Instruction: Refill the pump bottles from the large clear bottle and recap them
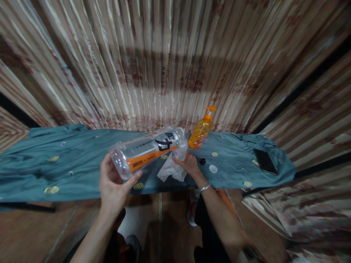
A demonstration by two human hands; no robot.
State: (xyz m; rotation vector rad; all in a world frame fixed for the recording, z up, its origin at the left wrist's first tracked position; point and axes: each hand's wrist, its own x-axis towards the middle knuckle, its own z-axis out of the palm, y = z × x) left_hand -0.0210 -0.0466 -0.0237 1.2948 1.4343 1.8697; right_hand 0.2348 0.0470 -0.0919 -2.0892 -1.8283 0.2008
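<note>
My left hand [112, 188] is wrapped around the base of a large clear plastic bottle [148, 148] with an orange and silver label. The bottle lies tilted over the table, its neck end pointing right and slightly up. My right hand [190, 164] grips a small clear bottle [182, 146], held close to upright at the large bottle's mouth. Whether the two mouths touch, I cannot tell. Beneath the small bottle, a crumpled white tissue [170, 171] lies on the cloth, partly covered by my right fingers.
A yellow pump bottle [201, 133] stands behind my right hand. On the teal tablecloth [82, 160] lie a small black cap [202, 161], a white disc [213, 169] and, farther right, a dark phone [265, 161]. A pleated curtain [164, 65] hangs behind the table.
</note>
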